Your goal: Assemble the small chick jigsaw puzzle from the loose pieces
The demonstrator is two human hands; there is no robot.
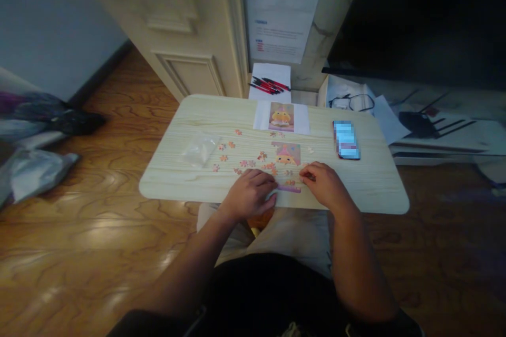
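A partly joined jigsaw puzzle (288, 154) lies on the pale wood-grain table, its upper part showing a cartoon face under a pink hat. Below it runs a purple strip of joined pieces (291, 188) close to the front edge. My left hand (252, 193) rests at that strip's left end, fingers loosely bent and thumb apart over the table edge. On the other side, my right hand (323, 183) has thumb and forefinger pinched beside the puzzle's right border; whatever they hold is too small to make out. Loose puzzle pieces (247, 163) are scattered left of the puzzle.
Behind the puzzle lies a sheet with a printed reference picture (281, 117). A clear plastic bag (201, 149) is at the table's left, a phone (346, 140) at its right. Several red and black pens (269, 85) sit on paper beyond the table (367, 187).
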